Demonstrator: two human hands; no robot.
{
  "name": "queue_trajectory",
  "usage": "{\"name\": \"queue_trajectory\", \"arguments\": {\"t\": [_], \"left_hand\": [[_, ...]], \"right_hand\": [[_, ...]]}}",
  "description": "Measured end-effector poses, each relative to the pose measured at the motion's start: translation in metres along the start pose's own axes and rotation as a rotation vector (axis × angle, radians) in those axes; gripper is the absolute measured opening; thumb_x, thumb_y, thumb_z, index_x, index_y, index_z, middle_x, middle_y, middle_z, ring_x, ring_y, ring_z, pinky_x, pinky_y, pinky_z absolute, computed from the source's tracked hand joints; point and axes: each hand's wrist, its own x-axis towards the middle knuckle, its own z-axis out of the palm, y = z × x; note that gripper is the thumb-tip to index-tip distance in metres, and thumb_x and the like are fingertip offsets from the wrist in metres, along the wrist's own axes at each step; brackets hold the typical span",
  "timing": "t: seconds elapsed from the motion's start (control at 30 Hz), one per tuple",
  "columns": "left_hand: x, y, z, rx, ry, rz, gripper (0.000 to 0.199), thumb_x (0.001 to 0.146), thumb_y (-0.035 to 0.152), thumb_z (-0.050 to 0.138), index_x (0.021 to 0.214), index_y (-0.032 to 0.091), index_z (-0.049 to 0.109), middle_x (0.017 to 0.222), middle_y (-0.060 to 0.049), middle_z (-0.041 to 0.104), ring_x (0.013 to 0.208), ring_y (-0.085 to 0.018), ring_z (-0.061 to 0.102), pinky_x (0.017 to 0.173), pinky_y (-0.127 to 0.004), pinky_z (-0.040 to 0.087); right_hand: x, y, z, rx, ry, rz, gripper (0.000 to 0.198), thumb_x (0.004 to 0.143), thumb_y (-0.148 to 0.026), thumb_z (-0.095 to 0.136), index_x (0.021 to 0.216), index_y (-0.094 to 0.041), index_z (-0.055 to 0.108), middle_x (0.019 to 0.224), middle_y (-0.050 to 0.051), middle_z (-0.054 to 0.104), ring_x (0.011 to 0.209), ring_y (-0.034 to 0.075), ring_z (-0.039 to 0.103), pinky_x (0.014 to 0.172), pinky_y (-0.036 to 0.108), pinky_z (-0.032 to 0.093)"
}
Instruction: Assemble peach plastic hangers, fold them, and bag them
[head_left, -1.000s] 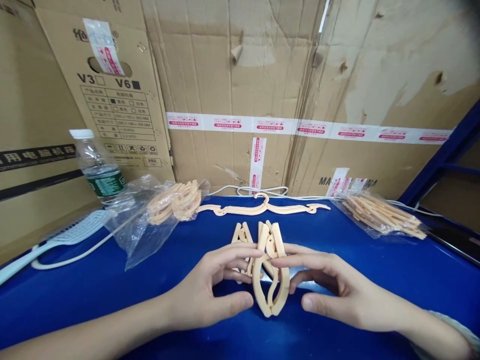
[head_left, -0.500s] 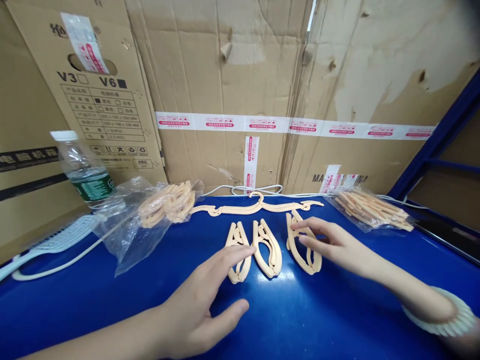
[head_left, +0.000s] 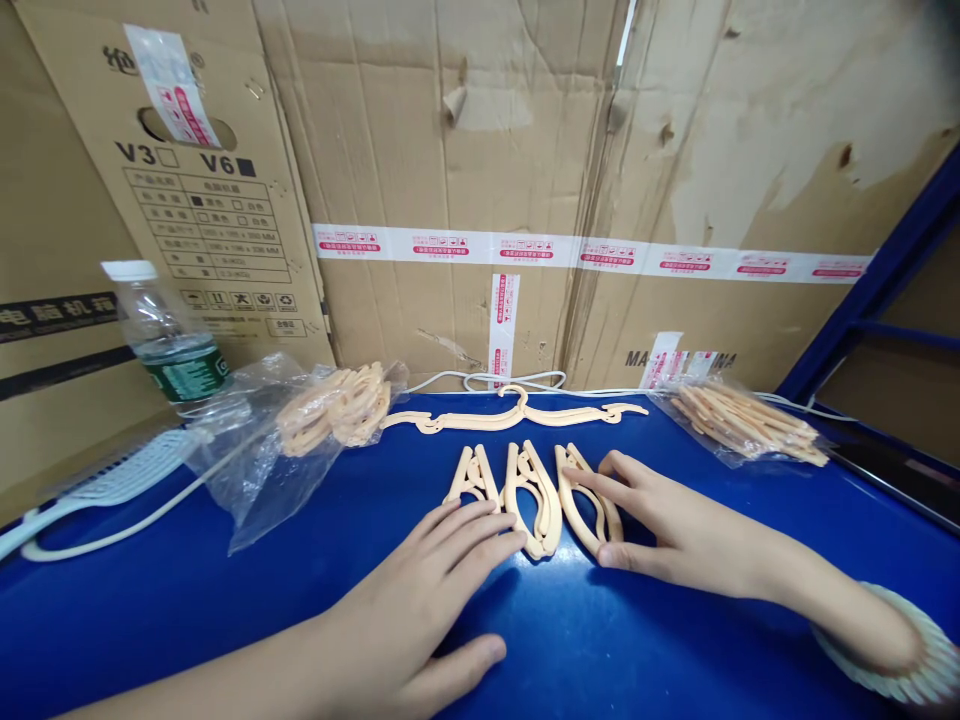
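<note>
Three folded beige plastic hangers lie side by side on the blue table. My left hand (head_left: 439,590) is open, palm down, its fingers spread over the lower part of the left folded hanger (head_left: 485,472). Its index fingertip reaches the edge of the middle folded hanger (head_left: 553,500). With thumb at the lower end and fingers at the upper part, my right hand (head_left: 667,510) holds the right folded hanger (head_left: 576,512), which rests on the table and is partly covered. Behind them lies an unfolded hanger (head_left: 480,419), arms spread and hook toward the cardboard.
Clear bags of folded hangers lie at left (head_left: 334,405) and right (head_left: 750,420). A water bottle (head_left: 172,345), a white plastic rack-like item (head_left: 135,470) and a white cable (head_left: 150,530) are at left. Cardboard (head_left: 450,320) walls the back; a dark flat device (head_left: 900,480) sits far right.
My right hand has slid the right folded hanger leftward, closer to the middle one, and straightened it. My left fingers have spread more over the left folded hanger.
</note>
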Motion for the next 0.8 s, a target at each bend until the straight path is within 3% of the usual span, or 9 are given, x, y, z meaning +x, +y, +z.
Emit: {"name": "queue_trajectory", "arguments": {"t": [0.17,0.3,0.8], "left_hand": [[-0.001,0.001,-0.002,0.124,-0.113,-0.02,0.067,0.088,0.036,0.061,0.149,0.031,0.032,0.156,-0.001,0.035,0.144,-0.031,0.029,0.119,-0.056,0.019],[-0.002,0.002,-0.002,0.179,-0.132,-0.014,0.069,0.09,0.045,0.059,0.151,0.032,0.028,0.157,-0.002,0.03,0.145,-0.032,0.026,0.117,-0.057,0.021],[0.003,-0.008,-0.008,0.213,-0.07,-0.052,0.061,0.089,0.045,0.059,0.145,0.03,0.039,0.154,-0.004,0.038,0.143,-0.032,0.03,0.117,-0.06,0.02]], "right_hand": [[0.0,-0.003,0.001,-0.019,-0.018,0.004,0.079,0.088,-0.06,0.053,0.154,-0.029,0.022,0.111,0.008,0.047,0.096,0.023,0.053,0.093,0.043,0.046],[0.003,-0.004,0.004,-0.046,-0.007,-0.011,0.079,0.089,-0.061,0.052,0.154,-0.029,0.021,0.111,0.009,0.047,0.097,0.024,0.052,0.092,0.044,0.046],[0.019,0.001,0.023,-0.089,0.158,-0.076,0.064,0.094,-0.056,0.044,0.148,-0.021,0.038,0.125,0.015,0.047,0.108,0.028,0.05,0.097,0.048,0.043]]}}
